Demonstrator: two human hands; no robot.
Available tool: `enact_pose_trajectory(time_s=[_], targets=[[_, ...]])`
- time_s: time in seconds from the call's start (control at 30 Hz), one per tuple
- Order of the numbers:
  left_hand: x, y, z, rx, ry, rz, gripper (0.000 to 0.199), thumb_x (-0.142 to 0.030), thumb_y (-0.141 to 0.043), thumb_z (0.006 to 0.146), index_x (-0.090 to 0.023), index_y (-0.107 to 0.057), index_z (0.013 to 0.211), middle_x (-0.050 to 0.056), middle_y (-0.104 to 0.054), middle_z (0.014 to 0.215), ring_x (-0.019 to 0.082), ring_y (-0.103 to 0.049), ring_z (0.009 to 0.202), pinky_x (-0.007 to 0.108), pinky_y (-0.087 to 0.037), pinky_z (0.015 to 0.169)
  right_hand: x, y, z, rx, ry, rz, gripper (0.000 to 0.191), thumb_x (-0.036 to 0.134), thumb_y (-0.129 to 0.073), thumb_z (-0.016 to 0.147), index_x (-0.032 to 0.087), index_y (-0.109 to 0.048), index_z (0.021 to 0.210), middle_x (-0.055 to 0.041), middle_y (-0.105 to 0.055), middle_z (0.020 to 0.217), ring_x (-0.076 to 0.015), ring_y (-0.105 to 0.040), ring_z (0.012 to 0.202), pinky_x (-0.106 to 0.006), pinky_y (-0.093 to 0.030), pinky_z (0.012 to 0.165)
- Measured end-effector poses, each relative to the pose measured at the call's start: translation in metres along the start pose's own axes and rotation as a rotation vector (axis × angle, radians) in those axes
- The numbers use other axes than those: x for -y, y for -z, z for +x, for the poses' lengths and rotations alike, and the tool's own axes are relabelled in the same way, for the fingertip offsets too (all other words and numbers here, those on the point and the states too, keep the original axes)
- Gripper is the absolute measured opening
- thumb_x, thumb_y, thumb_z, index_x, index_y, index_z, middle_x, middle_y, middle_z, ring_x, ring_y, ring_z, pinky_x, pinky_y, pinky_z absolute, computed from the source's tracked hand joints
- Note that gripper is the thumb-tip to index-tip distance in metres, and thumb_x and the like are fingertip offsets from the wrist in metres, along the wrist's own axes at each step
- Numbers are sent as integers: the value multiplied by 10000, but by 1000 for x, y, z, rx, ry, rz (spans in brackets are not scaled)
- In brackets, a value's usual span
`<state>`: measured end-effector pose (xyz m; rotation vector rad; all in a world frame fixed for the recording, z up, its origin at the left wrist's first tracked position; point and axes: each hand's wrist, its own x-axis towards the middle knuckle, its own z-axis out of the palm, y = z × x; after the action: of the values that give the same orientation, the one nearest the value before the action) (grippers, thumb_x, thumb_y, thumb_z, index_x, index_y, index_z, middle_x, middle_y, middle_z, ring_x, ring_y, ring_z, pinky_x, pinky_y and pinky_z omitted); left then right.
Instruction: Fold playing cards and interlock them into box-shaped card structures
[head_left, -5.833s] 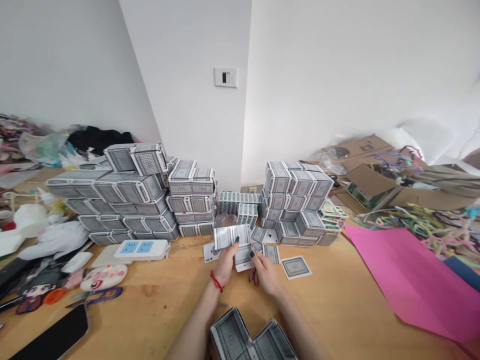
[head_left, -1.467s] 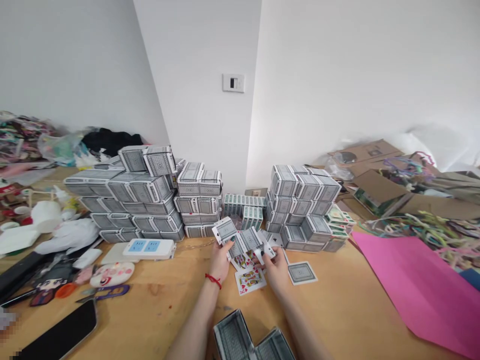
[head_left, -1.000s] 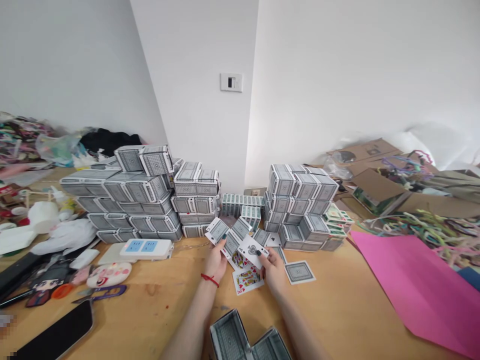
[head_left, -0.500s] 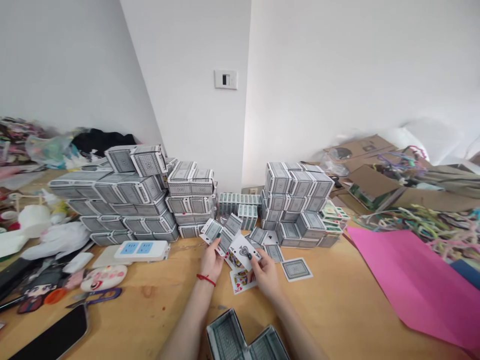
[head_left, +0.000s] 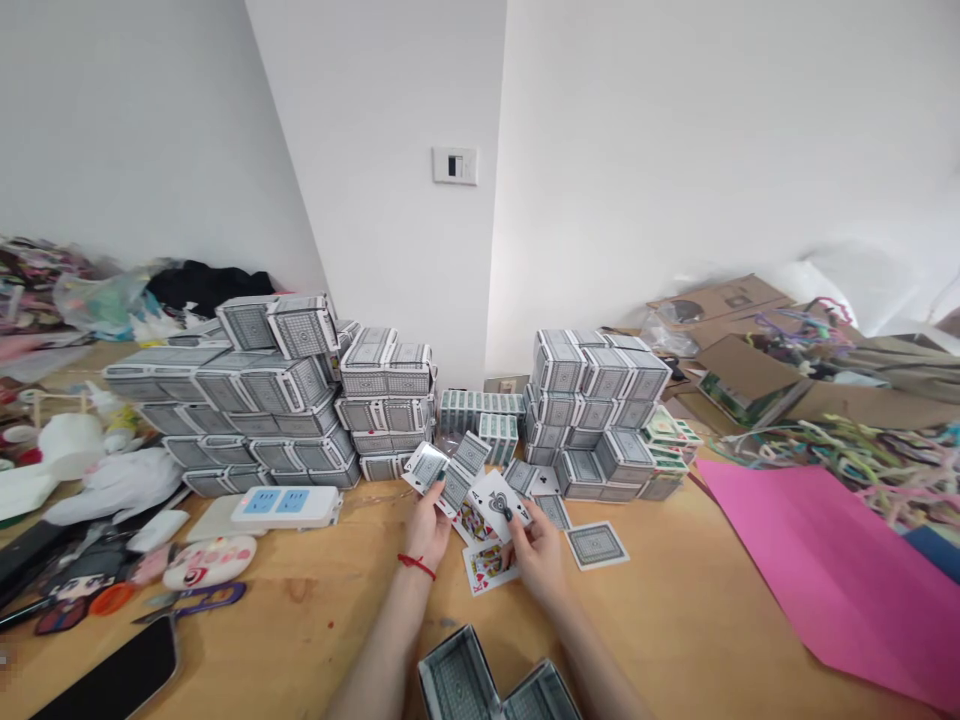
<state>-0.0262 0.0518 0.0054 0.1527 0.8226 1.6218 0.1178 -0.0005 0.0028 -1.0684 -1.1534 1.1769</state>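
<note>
Ace of spades, white paper playing card [head_left: 498,503], one: face up, pinched between thumb and fingers of the right hand [head_left: 538,548]. Located at centre of the worktop [head_left: 315,620], above its surface; long axis slanting from upper left to lower right.

Grey-backed patterned paper playing cards [head_left: 471,456], several, overlapping: pinched under the thumb of the left hand [head_left: 429,520], backs up; the farthest card slants to the upper right. Whether joined, cannot tell.

King of hearts, white paper playing card [head_left: 482,568], one: face up on the worktop, partly beneath the right hand, long axis running mostly sideways.

Open-topped grey box covered in card backs [head_left: 459,668], one: V-shaped notch, patterned inner walls visible, lower part out of frame.

Grey rectangular blocks covered in card backs [head_left: 386,370], many: stacked in tiers left and right.

Brown cardboard box [head_left: 765,365], open flaps: multicoloured cords lying over its far side; contents otherwise unclear.
</note>
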Motion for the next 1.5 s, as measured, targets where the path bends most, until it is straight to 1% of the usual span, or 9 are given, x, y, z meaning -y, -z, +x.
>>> enact_pose_trajectory(time_s=[0.17,0.4,0.57,0.83,0.97,1.07,1.33,1.43,1.5], targets=[[0,0,1,-2,-11,5,284,-20,-504,741,-181,-583,960,25,-684,823,119,-647,674,230,-521,657,-2,1,1,-10,-27,-40,377,513,-478,747,180,-481,924,57,-482,409,-114,-441,279,-211,-337,290],[0,1,0,12,-15,6,302,-35,-519,736,-193,-573,987,26,-681,846,131,-646,712,244,-519,673,-6,2,0,-44,10,-87,348,483,-465,764,177,-486,928,56,-465,437,-109,-444,304,-210,-355,310],[0,2,1,34,-34,9,309,-35,-521,734,-200,-569,991,23,-680,857,133,-646,722,240,-522,650,-8,4,2,-67,-5,-56,398,511,-489,736,171,-481,942,62,-468,437,-102,-427,293,-208,-351,298],[1,1,0,25,-14,5,286,-16,-505,736,-182,-579,957,23,-684,805,122,-647,668,236,-520,642,-1,3,0,-46,19,-66,365,502,-485,749,177,-490,915,50,-497,460,-100,-436,300,-205,-347,297],[0,2,-1,31,-23,13,281,-26,-512,735,-191,-581,951,23,-681,823,122,-646,669,235,-523,635,2,3,1,-73,5,-57,372,504,-495,739,175,-486,913,63,-475,424,-104,-435,294,-205,-344,296],[0,1,-1,46,-37,8,300,-24,-508,734,-203,-580,964,18,-679,829,120,-645,685,235,-523,646,2,3,2,-88,-8,-46,386,512,-501,729,169,-488,906,55,-491,440,-100,-430,287,-204,-334,287],[0,-2,-3,28,-27,8,276,-21,-495,742,-183,-584,948,18,-684,803,119,-645,678,231,-519,655,-4,1,2,-32,-9,-58,361,498,-500,734,175,-514,896,52,-476,431,-102,-429,295,-204,-332,287],[0,-3,-4,13,-33,3,292,-17,-507,733,-184,-577,961,15,-685,804,120,-646,660,230,-519,632,-7,-1,0,28,-8,-84,326,487,-496,738,186,-518,861,51,-485,410,-107,-435,292,-203,-333,288],[0,-3,-4,10,-40,3,291,-18,-510,731,-183,-577,961,18,-684,814,119,-645,657,229,-518,632,-11,-2,-1,76,-24,-88,321,484,-484,744,192,-506,877,43,-518,424,-107,-439,286,-201,-332,284]])
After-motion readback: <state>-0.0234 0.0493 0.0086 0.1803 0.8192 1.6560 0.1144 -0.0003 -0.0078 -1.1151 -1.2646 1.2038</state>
